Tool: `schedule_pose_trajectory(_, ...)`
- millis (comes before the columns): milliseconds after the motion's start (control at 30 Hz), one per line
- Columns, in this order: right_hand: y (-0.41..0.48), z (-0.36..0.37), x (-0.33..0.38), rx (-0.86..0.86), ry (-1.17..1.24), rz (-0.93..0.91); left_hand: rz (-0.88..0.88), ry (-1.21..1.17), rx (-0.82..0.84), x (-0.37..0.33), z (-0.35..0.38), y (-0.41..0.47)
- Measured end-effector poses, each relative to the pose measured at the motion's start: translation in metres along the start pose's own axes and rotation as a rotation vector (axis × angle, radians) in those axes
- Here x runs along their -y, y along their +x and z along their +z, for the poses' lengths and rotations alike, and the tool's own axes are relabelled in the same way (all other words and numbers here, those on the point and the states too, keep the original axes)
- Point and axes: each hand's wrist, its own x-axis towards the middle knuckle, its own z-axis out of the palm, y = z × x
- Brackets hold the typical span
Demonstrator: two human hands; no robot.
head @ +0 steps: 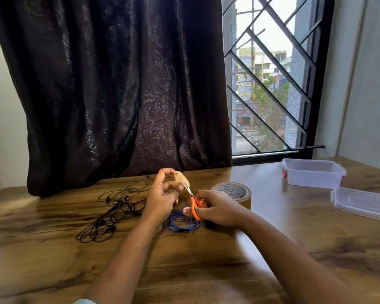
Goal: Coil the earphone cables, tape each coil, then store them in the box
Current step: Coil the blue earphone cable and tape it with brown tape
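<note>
Early stage. Left hand [162, 194] pinches a tape strip [182, 179]; right hand [215, 208] grips orange scissors [194, 205], cutting it. Blue coil [182, 222] lies untaped on the counter [206, 270] — black earphones [110, 213] remain uncoiled, box [313, 173] appears empty.

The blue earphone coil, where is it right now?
In the head view the blue earphone coil lies on the table near the middle, just below both hands, with the tape roll behind it to the right.
</note>
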Motion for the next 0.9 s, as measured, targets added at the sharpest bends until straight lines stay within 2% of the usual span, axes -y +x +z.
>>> schedule_pose_trajectory(333, 0.003, 0.001, -0.004, -0.076, 0.02, -0.041, 0.016, 0.017, 0.017, 0.002, 0.001, 0.0)
schedule_pose_trajectory(900, 0.003, -0.002, -0.011, -0.109, 0.046, -0.076, -0.008, 0.042, -0.004, 0.005, -0.001, 0.002)
